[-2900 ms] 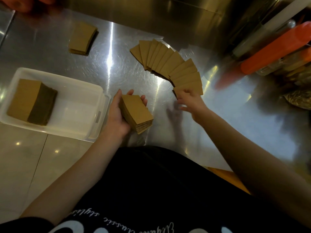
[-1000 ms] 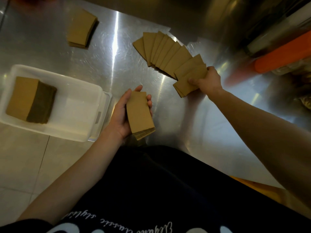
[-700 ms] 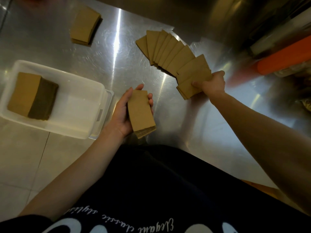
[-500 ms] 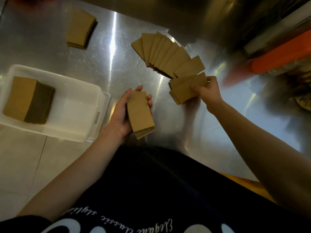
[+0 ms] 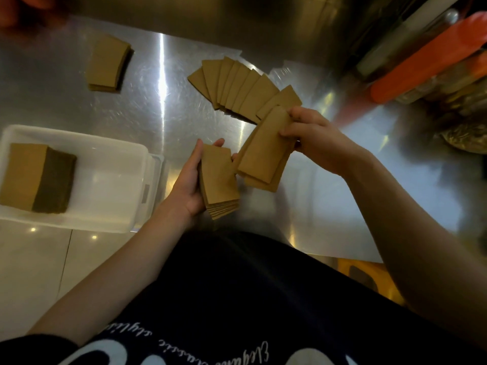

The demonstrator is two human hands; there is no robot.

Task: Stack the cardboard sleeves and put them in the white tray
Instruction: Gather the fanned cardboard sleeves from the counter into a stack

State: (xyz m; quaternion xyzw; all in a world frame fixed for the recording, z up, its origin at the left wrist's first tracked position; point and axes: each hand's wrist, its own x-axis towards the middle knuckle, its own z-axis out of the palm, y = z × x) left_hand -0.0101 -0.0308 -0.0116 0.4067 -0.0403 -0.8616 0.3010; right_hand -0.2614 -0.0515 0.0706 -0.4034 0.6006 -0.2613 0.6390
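My left hand (image 5: pixel 193 184) is wrapped around a neat stack of cardboard sleeves (image 5: pixel 218 181), thumb on one long edge and fingers curled over the other, held above the steel tabletop (image 5: pixel 147 111). My right hand (image 5: pixel 315 142) pinches a few loose sleeves (image 5: pixel 264 151) between thumb and fingertips; I can make out at least two, slightly offset, their lower corner just beside the stack in my left hand. Behind them a fan of sleeves (image 5: pixel 237 88) lies spread flat on the tabletop, about nine overlapping, the nearest one right behind my right fingers. Farther off, toward the back left, one small pile of sleeves (image 5: pixel 108 64) sits alone, well apart from the fan. To my left the white tray (image 5: pixel 113 185) rests at the tabletop's near edge, partly overhanging the tiled floor (image 5: pixel 31 272). It holds a single thick block of stacked sleeves (image 5: pixel 37 176) against its left side, and the rest of the tray floor is bare. At the far right are blurred orange tubes (image 5: pixel 432 54); I can't count them.
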